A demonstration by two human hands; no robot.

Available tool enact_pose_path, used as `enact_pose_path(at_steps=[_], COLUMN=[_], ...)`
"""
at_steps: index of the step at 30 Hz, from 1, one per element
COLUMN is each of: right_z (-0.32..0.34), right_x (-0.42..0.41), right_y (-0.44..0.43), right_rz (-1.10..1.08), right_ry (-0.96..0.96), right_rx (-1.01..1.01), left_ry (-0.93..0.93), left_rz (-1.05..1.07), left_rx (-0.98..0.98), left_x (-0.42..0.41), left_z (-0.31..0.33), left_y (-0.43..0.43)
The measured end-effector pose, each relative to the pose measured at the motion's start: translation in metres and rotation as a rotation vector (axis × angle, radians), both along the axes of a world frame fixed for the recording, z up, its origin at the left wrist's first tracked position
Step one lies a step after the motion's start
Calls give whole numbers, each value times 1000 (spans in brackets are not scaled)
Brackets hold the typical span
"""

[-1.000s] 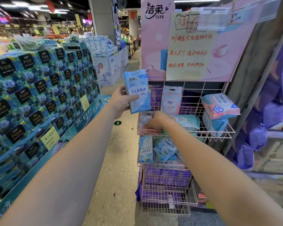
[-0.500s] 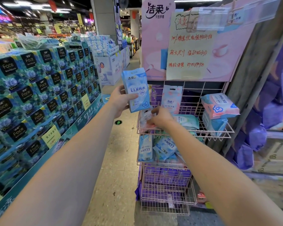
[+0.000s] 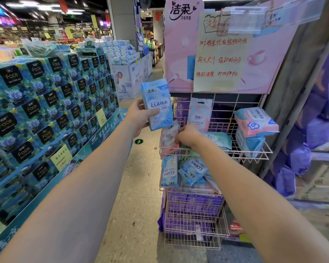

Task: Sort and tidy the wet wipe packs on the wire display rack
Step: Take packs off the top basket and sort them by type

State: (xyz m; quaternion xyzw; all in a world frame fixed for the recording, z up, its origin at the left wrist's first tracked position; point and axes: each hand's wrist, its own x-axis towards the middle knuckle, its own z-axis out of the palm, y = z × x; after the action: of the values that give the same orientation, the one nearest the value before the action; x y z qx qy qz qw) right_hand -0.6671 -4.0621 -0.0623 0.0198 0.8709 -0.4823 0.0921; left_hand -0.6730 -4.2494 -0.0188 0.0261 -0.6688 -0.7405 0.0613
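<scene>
My left hand holds a blue EDI wet wipe pack upright, just left of the pink wire display rack. At the left end of the rack's top basket, my right hand grips a small pale pink pack and lifts it partly out. A pink-and-blue pack stands behind that hand, a teal pack lies flat beside it, and bigger packs are piled at the right end. Several blue EDI packs lie jumbled in the middle basket.
Purple packs fill the lower baskets. A tall stack of blue Face tissue boxes lines the left side of the tiled aisle. A pink sign board tops the rack. Purple goods and a grey post stand to the right.
My right hand has risen out of the top basket with the small pale pink pack in its grip. The left hand with the blue EDI pack has stayed almost still.
</scene>
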Motion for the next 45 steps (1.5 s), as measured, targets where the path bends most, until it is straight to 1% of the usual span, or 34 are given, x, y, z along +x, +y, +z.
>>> enact_pose_path(at_steps=[5,10,11,14,16,19,22,25,27,30,34,37,40,45], right_z=[8,2,2,4,4,9,18,24,28,25,16,18,16,9], right_x=[4,2,2,6,6,2,-2,-7,-10,-14,-21,-24,-26,-18], right_y=[3,0,-2,-5,-6,4,32,64,76,81,79,80,84,84], right_rz=[76,20,10,5,-42,-124,-209,-266,-289,-303,-276,-223,-196,-185], right_ry=[-7,-2,-9,-12,6,64,169,228,312,375,381,358,377,438], right_rx=[-38,-117,-118,-21,-24,-163,-239,-412,-431,-374,-81,24,62,32], left_ry=[9,11,13,12,13,25,26,12,2,-11,-26,-5,-31,-94], left_rz=[1,-1,-3,-6,-14,-23,-28,-52,-71,-108,-155,-152,-133,-138], left_rx=[7,4,7,7,8,22,42,17,-18,-76,-148,-244,-336,-490], left_x=[1,2,1,2,2,1,1,0,-2,-4,-9,-13,-21,-27], left_z=[2,5,5,7,8,11,15,16,14,8,-3,-6,-15,-33], left_y=[-1,-2,-1,3,4,4,2,6,12,27,43,50,47,48])
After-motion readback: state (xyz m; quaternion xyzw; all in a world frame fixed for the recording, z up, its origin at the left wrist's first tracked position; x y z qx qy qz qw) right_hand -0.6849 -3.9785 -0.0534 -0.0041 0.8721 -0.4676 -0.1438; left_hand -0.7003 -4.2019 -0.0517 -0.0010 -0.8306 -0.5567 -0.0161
